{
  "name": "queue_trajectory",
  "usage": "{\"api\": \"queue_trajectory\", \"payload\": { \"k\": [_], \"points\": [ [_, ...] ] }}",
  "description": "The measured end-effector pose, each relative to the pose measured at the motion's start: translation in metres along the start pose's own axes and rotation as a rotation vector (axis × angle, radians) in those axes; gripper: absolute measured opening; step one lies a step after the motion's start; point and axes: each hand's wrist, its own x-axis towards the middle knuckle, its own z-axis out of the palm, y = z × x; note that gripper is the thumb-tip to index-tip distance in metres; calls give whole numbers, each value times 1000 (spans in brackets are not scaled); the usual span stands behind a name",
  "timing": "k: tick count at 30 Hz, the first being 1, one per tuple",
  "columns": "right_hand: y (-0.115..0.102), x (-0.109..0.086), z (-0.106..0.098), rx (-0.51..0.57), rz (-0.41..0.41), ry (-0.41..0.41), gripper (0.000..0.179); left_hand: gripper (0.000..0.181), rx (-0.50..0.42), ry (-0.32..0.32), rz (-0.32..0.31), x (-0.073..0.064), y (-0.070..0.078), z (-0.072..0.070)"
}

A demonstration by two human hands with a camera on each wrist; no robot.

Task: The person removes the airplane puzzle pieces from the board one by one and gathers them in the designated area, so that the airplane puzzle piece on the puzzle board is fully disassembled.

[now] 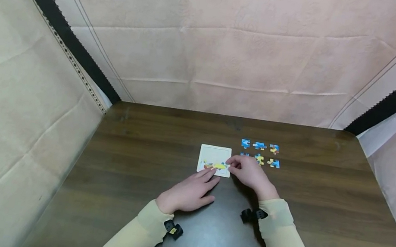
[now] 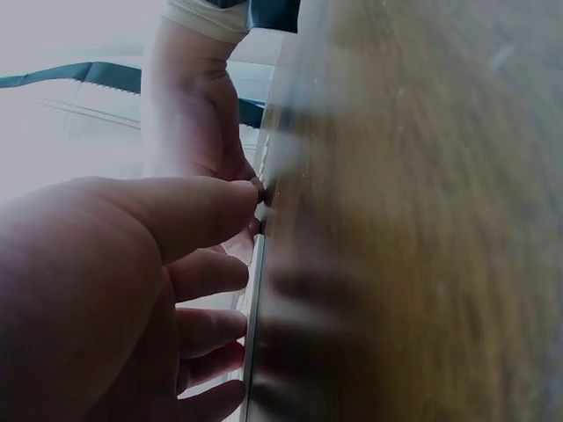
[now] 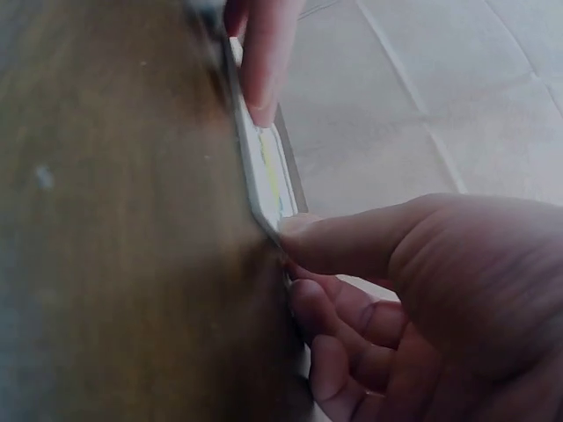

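hands (image 1: 219, 184) hide puzzle tray's (image 1: 215, 155) near edge

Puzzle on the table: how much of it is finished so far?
Barely begun. The board is mostly white, with only a yellow strip of picture along its near edge. In hand: the right hand sets a piece at the board's near right corner while the left hand touches the near edge. Left: about six loose pieces lie beside the board.
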Motion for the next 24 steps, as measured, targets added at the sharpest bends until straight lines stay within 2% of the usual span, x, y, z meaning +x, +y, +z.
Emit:
{"api": "queue_trajectory", "payload": {
  "k": [6, 14, 19, 24],
  "points": [
    [-6, 9, 0, 26, -26, 18, 21, 69, 52, -4, 2, 2, 6, 4],
    [-29, 36, 15, 76, -89, -100, 25, 75, 130, 25, 6, 0, 6, 8],
    [-37, 41, 22, 59, -107, -132, 25, 75, 172, 18, 14, 0, 7, 12],
    [-40, 42, 23, 31, -109, -143, 24, 74, 170, 6, 0, 1, 7, 12]
  ]
}}
